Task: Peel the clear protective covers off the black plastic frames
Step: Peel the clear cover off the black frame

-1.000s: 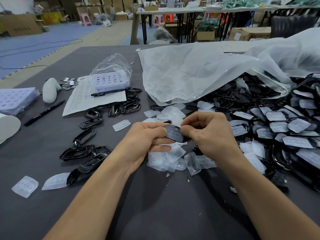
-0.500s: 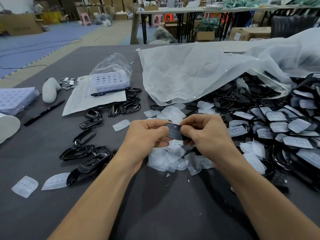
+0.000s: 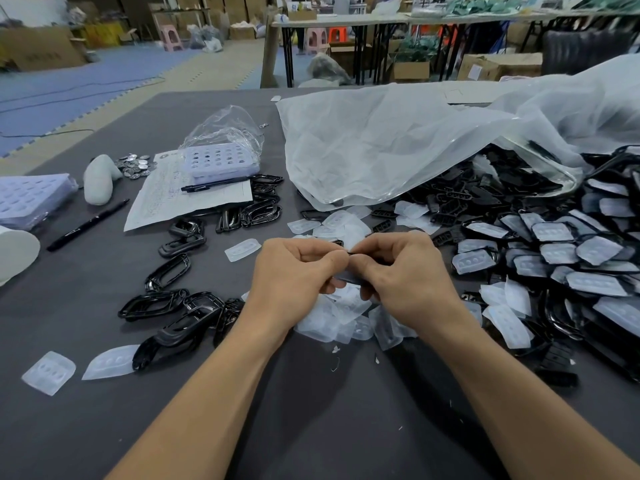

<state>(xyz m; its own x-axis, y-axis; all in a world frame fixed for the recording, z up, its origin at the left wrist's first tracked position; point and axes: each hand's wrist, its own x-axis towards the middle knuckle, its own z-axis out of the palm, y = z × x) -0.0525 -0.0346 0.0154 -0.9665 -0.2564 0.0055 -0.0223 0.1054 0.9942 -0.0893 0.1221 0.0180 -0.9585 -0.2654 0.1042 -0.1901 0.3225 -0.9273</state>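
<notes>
The table's dark grey covering (image 3: 311,427) looks matt and faintly felt-like. Toward its left edge the bare black plastic frames (image 3: 166,271) gleam hard and glossy, while the peeled clear plastic covers (image 3: 48,372) near the front left corner look frosted and dimpled. The big milky plastic bag (image 3: 381,140) at the far right corner is thin and crinkled. The small clear plastic bag (image 3: 225,129) is shinier. The white printed paper sheet (image 3: 194,202) is matt, the little silver metal discs (image 3: 135,164) are bright, and the lilac plastic tray (image 3: 221,162) is smooth.

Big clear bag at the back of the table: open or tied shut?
Open. The bag lies slumped, its mouth gaping at the right, with black frames showing inside and spreading out past its rim.
</notes>
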